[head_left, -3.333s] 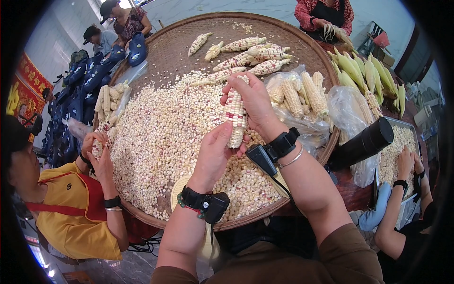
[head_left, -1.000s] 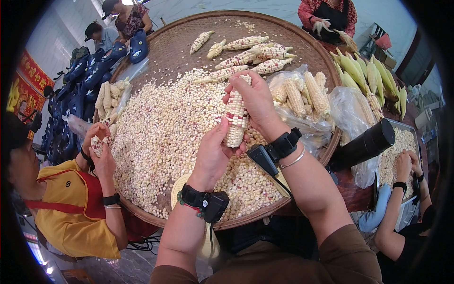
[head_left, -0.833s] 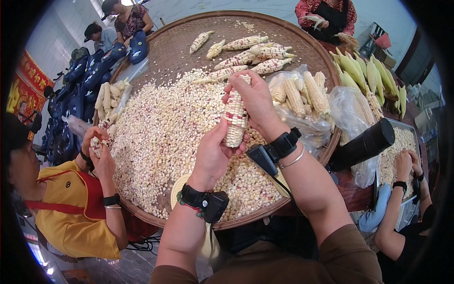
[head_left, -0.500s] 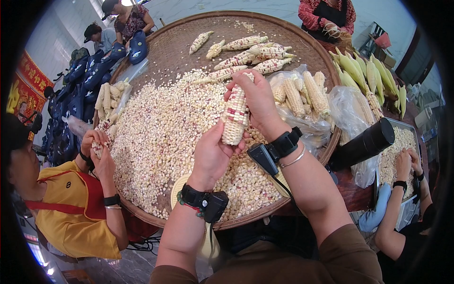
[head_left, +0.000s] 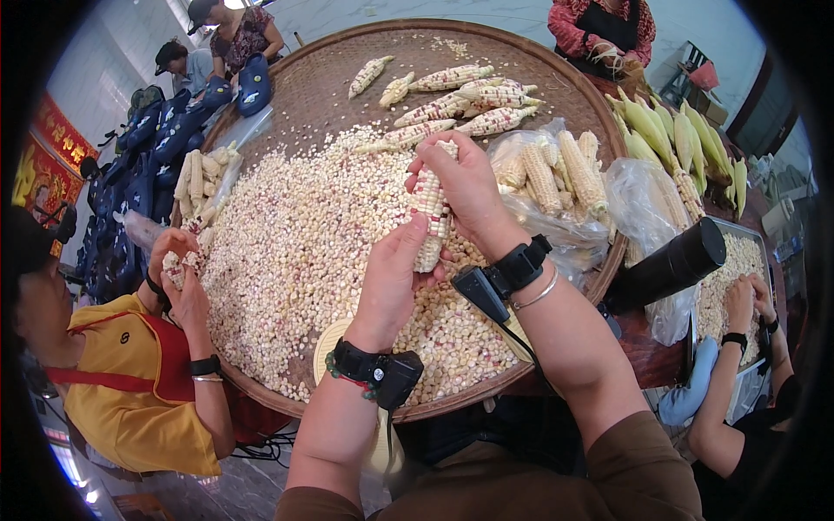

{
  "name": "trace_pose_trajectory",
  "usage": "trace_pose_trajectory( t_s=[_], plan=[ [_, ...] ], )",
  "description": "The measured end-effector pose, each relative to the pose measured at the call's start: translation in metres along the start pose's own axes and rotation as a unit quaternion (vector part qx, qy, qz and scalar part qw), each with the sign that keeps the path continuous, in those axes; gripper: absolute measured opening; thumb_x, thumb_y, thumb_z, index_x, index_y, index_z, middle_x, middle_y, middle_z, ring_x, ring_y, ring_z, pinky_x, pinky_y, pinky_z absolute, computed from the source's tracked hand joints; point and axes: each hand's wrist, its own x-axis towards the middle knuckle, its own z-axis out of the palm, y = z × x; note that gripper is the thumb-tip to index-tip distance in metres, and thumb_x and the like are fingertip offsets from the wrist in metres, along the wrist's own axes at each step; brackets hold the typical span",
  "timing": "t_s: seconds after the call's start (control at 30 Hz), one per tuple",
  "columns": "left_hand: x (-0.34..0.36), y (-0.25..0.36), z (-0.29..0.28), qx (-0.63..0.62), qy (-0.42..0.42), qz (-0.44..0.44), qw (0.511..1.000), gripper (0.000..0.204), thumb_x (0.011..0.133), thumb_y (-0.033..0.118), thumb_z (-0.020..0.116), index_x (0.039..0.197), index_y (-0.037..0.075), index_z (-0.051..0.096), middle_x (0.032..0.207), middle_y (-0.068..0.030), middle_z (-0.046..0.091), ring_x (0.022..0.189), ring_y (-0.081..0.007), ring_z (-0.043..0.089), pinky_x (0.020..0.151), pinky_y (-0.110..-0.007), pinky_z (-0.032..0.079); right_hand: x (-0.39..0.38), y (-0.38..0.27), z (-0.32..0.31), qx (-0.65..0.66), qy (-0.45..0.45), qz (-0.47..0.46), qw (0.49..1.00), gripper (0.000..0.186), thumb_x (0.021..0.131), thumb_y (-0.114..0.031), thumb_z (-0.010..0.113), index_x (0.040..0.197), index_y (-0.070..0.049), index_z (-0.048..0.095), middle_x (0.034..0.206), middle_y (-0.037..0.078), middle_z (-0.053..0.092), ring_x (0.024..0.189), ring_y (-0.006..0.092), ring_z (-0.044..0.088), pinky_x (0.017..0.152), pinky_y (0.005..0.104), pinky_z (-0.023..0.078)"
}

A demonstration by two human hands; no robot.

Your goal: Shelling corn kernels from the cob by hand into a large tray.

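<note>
Both hands are working one cob [head_left: 431,201]: the left hand [head_left: 391,271] is pinching its lower end, thumb on the kernel rows, and the right hand [head_left: 469,187] is clasping the top. It's standing tilted between them, above the loose kernels [head_left: 287,252] spreading leftward across the tray [head_left: 521,69]. Speckled cobs [head_left: 434,110] are lying beyond the fingers; pale cobs [head_left: 540,178] are sitting right of the right hand. The danger? Too hard a thumb push could be skidding the cob loose or spraying kernels outside. And that cable [head_left: 524,346] is hanging by the right forearm; a wide swing could be snagging it, or knocking the black cylinder [head_left: 665,265].
</note>
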Motion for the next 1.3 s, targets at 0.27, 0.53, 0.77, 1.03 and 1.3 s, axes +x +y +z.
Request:
trace_pose_trajectory(
  t_s=[0.27, 0.53, 0.77, 1.03, 1.3],
  plan=[
    [-0.0007, -0.002, 0.0014, -0.051, -0.04, 0.021, 0.998, 0.044, 0.101, 0.041, 0.045, 0.111, 0.001, 0.058, 0.085, -0.0098, 0.065, 0.067, -0.0134, 0.059, 0.059, -0.024, 0.046, -0.0011, -0.0056, -0.0008, 0.005, 0.014, 0.013, 1.0, 0.015, 0.092, -0.015, 0.058, 0.101, -0.004, 0.053, 0.079, 0.007, 0.061, 0.066, 0.015, 0.063, 0.053, 0.0273, 0.052],
    [0.0027, -0.0028, -0.0015, -0.112, -0.07, 0.016, 0.991, 0.054, 0.103, 0.047, 0.032, 0.116, 0.0, 0.056, 0.089, -0.0141, 0.066, 0.068, -0.0166, 0.059, 0.061, -0.028, 0.048, 0.0008, -0.0069, -0.0036, 0.026, 0.014, 0.013, 0.999, 0.015, 0.092, -0.016, 0.058, 0.101, -0.004, 0.053, 0.079, 0.007, 0.061, 0.066, 0.0148, 0.063, 0.053, 0.0273, 0.052],
    [0.0003, 0.0006, 0.0034, -0.14, -0.045, -0.002, 0.989, 0.058, 0.101, 0.054, 0.032, 0.113, 0.003, 0.056, 0.084, -0.0125, 0.065, 0.066, -0.0156, 0.059, 0.059, -0.026, 0.047, 0.001, -0.0022, -0.0019, -0.008, 0.005, 0.008, 1.0, 0.014, 0.092, -0.014, 0.058, 0.101, -0.004, 0.053, 0.079, 0.007, 0.061, 0.066, 0.0145, 0.063, 0.053, 0.027, 0.052],
    [-0.0018, 0.0022, 0.0034, 0.002, 0.011, -0.018, 1.0, 0.037, 0.097, 0.043, 0.054, 0.098, 0.006, 0.058, 0.078, -0.0063, 0.064, 0.061, -0.0113, 0.058, 0.054, -0.021, 0.044, -0.0009, -0.0019, 0.0013, -0.022, -0.001, 0.005, 1.0, 0.013, 0.091, -0.013, 0.06, 0.099, -0.003, 0.055, 0.079, 0.007, 0.062, 0.066, 0.0136, 0.063, 0.054, 0.0258, 0.049],
    [-0.0017, -0.001, 0.0021, -0.041, -0.017, -0.001, 0.999, 0.039, 0.099, 0.042, 0.05, 0.105, 0.004, 0.058, 0.081, -0.0073, 0.064, 0.065, -0.0114, 0.059, 0.058, -0.022, 0.046, -0.0013, -0.0046, 0.0005, 0.014, 0.006, 0.023, 1.0, 0.015, 0.089, -0.013, 0.062, 0.098, -0.003, 0.055, 0.08, 0.008, 0.063, 0.065, 0.0134, 0.064, 0.052, 0.0254, 0.05]
  ],
)
